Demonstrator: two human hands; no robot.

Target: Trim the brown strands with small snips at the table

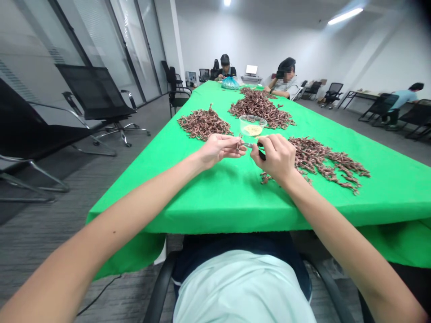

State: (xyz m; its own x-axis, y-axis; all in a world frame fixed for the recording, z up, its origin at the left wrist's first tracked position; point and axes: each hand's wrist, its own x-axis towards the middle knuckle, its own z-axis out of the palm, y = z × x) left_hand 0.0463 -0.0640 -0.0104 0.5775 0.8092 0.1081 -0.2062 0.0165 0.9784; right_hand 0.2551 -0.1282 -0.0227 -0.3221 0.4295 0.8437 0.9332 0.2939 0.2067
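Note:
My left hand (218, 150) and my right hand (274, 157) meet above the green tablecloth (215, 202). The left fingers pinch a small brown piece (239, 145), too small to identify. My right hand is closed on a small metal tool (249, 145) with a black handle, perhaps scissors, its tip at that piece. Just beyond the hands stands a glass bowl (252, 125) holding pale yellow bits. Heaps of dry brown pieces lie to the far left (204, 123), far centre (259, 107), and right (323, 161). The right heap's near edge lies beside my right hand.
Two co-workers (225, 67) (286, 78) sit at the far end of the table, near a blue plastic bag (230, 83). Another person (407, 96) sits at a distant table on the right. Black mesh chairs (96, 92) line the left side.

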